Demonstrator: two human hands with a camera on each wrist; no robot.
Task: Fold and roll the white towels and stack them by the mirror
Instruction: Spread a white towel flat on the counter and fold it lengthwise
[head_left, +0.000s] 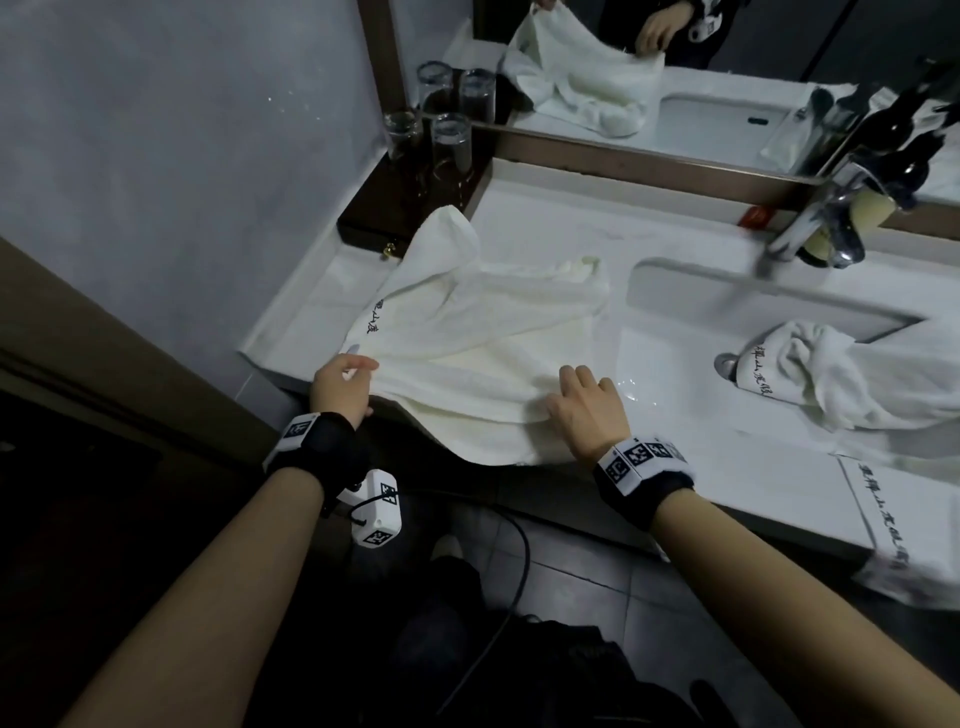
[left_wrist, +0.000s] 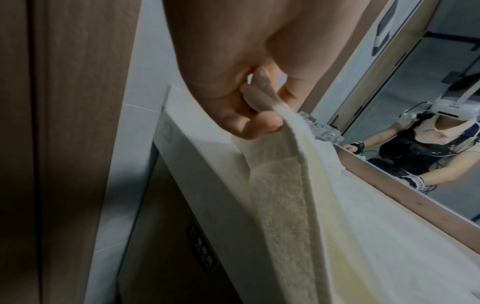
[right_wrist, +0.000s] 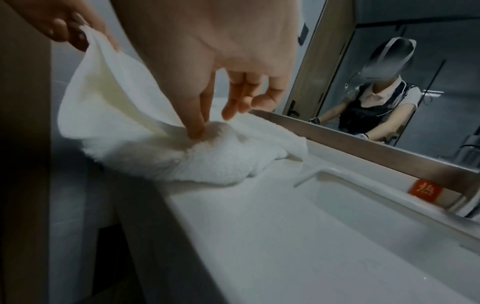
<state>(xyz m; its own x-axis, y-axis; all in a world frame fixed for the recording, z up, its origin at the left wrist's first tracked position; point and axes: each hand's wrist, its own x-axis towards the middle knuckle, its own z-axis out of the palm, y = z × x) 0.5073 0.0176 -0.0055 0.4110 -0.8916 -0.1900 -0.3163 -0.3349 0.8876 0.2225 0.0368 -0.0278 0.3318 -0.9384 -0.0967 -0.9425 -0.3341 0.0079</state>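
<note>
The left hand (head_left: 340, 387) pinches the near left corner of the white towel (head_left: 483, 332) between thumb and curled fingers, lifting that edge off the counter (head_left: 675, 467). The towel lies rumpled left of the sink (head_left: 670, 291), its front edge hanging over the counter lip. The right hand (head_left: 587, 405) rests on the towel's near right part, fingers spread and fairly straight, one fingertip pressing the cloth; its thumb seems hidden beneath. A second towel (head_left: 831, 374) slumps in the basin, cut off at the frame's right. Glasses (head_left: 447, 135) stand by the mirror (head_left: 727, 62).
</note>
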